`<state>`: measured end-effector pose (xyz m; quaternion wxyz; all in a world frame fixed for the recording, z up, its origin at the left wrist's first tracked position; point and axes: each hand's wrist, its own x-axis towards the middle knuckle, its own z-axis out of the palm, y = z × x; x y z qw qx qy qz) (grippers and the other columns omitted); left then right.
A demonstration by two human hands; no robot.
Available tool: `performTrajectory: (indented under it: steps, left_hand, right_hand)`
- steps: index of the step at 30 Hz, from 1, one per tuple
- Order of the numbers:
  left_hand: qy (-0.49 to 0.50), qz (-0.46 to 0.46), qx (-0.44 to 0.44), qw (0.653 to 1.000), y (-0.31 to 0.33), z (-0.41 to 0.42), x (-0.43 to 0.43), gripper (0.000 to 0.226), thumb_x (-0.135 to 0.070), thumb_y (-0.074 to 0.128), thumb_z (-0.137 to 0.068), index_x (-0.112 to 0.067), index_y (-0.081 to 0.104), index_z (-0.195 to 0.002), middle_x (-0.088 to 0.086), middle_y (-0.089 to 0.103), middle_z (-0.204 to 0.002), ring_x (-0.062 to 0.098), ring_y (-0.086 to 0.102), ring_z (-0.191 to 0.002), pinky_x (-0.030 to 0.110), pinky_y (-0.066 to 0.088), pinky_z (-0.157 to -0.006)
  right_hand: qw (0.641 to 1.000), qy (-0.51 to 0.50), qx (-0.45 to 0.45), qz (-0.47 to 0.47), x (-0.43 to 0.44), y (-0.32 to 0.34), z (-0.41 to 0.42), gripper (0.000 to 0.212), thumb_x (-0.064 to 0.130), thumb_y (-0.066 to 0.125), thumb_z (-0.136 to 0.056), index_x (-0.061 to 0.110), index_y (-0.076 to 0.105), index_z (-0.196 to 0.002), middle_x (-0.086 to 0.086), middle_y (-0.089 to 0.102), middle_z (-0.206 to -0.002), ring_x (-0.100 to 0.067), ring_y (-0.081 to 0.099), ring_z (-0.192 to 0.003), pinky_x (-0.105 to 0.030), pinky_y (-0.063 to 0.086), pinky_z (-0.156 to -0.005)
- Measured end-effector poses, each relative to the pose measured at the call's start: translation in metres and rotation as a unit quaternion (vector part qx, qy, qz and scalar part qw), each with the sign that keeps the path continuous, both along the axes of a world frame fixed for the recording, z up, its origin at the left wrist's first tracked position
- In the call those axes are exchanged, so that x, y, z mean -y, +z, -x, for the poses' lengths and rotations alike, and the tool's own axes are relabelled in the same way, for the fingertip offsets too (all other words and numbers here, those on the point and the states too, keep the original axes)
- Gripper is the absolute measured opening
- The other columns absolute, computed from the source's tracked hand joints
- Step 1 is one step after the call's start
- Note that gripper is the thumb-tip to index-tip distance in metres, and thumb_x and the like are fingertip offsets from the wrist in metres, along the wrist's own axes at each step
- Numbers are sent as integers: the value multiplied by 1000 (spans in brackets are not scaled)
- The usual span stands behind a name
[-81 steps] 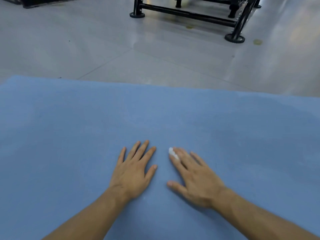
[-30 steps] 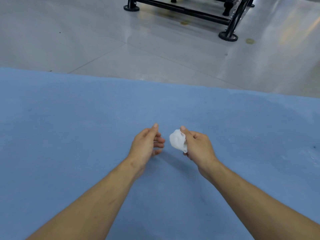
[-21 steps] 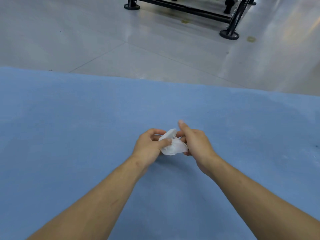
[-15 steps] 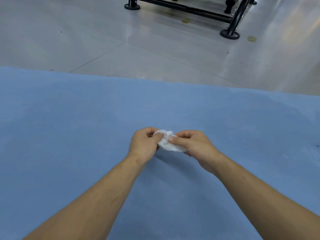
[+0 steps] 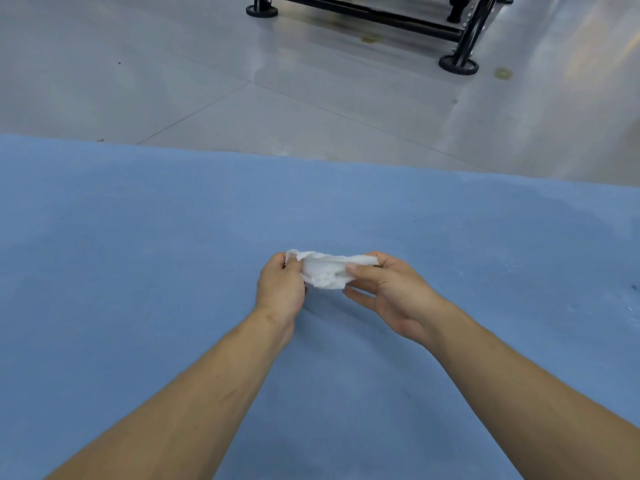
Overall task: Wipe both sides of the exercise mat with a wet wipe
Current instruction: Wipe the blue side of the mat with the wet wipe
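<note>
Mat (image 5: 138,271) lies flat on the floor (image 5: 173,81) and fills most of the lower view, blue and faintly mottled. Its far edge crosses the picture from left to right, dipping a little toward the right. The left, right and near edges run out of frame, so you cannot see them.

You hold the wipe (image 5: 327,271) in the air over the middle of the mat, and its shadow falls on the blue just below your hands. It is white, crumpled and stretched between your 2 hands. Your left hand (image 5: 282,289) has its fingers curled and pinches the wipe's left end. Your right hand (image 5: 391,292) pinches the right end, thumb on the near side and fingers behind, palm turned partly up.

Blue surface spreads wide to the left and right of your hands, and ahead of them up to the far edge. Toward the right side a few pale flecks (image 5: 568,308) and 1 small dark mark (image 5: 633,287) sit on the mat.

Beyond the far edge the floor is grey and glossy, crossed by thin seams (image 5: 207,105). A black frame (image 5: 464,39) stands at the top of the view on round feet (image 5: 459,65). It is well apart from the mat's far edge, with a broad strip of floor between. A yellowish spot (image 5: 503,73) lies on the floor just right of the nearer foot.
</note>
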<state>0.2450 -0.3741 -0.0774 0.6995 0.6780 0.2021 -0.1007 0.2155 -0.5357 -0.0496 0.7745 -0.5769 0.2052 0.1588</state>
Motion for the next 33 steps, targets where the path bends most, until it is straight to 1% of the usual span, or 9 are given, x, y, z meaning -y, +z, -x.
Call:
performTrajectory:
  steps: [3, 6, 11, 16, 20, 25, 29, 31, 33]
  left_hand:
    - [-16, -16, 24, 999, 3, 2, 2, 28, -29, 39, -110, -18, 63, -102, 0, 68, -95, 13, 60, -75, 27, 51, -65]
    - [-73, -38, 58, 995, 6, 6, 5, 27, -27, 40, -110, -10, 60, -105, 2, 62, -73, 10, 57, -55, 22, 47, -52]
    - [-86, -66, 65, 992, -1, 9, 6, 23, -21, 51, -106, -12, 67, -93, 10, 72, -90, 17, 68, -83, 39, 62, -81]
    - [3, 93, -26, 995, 8, 9, 13, 27, -13, 37, -109, -6, 63, -105, 8, 70, -98, 18, 66, -84, 27, 60, -68]
    - [-43, -71, 2, 997, -3, 14, 12, 33, -27, 35, -109, -6, 60, -104, 8, 67, -100, 20, 58, -84, 35, 50, -74]
    - [-141, -146, -20, 979, -9, 18, 11, 33, -30, 38, -109, -9, 57, -92, 8, 61, -89, 23, 56, -77, 38, 49, -74]
    - [-145, -98, -64, 982, -16, 20, 6, 32, -25, 48, -106, -4, 60, -87, 14, 60, -81, 25, 61, -69, 43, 62, -70]
    - [-132, -75, -79, 985, -15, 17, 4, 32, -20, 50, -106, 6, 63, -93, 13, 60, -82, 25, 60, -69, 34, 63, -61]
    - [-141, -41, -90, 985, -10, 17, 5, 30, -19, 49, -106, 6, 65, -98, 12, 62, -84, 22, 59, -63, 26, 57, -53]
  right_hand:
    - [996, -71, 21, -54, -5, 1, -4, 7, 8, 60, -100, 13, 62, -96, -8, 74, -101, -19, 72, -89, -32, 59, -85]
    - [989, -143, 7, -37, -8, 3, -8, 12, 11, 53, -104, 16, 59, -95, -1, 72, -88, -13, 68, -69, -24, 56, -63]
    - [977, -168, 5, 129, 4, -8, -12, 11, 19, 51, -105, 18, 57, -96, 0, 53, -71, -11, 37, -50, -22, 28, -42]
    - [969, -102, 46, 219, -3, -11, -4, 13, 21, 51, -104, 15, 57, -93, 6, 49, -56, -7, 37, -39, -20, 31, -39]
    - [957, -63, 58, 278, 1, -12, 0, 14, 17, 51, -103, 8, 57, -94, -2, 54, -62, -9, 45, -45, -22, 40, -44]
    - [936, -54, 24, 348, 13, -29, 0, 16, 19, 50, -102, 11, 56, -89, 0, 57, -74, -16, 55, -61, -35, 49, -63]
    - [918, -52, -15, 393, 18, -37, 1, 16, 21, 51, -99, 20, 57, -85, 1, 63, -82, -22, 59, -68, -34, 49, -64]
    - [907, -61, -50, 413, 22, -38, -1, 15, 17, 52, -95, 10, 58, -84, -5, 65, -80, -27, 58, -66, -35, 48, -62]
    - [930, -61, -96, 350, 26, -32, -3, 15, 7, 52, -90, 8, 51, -75, -9, 55, -64, -24, 47, -51, -29, 37, -48]
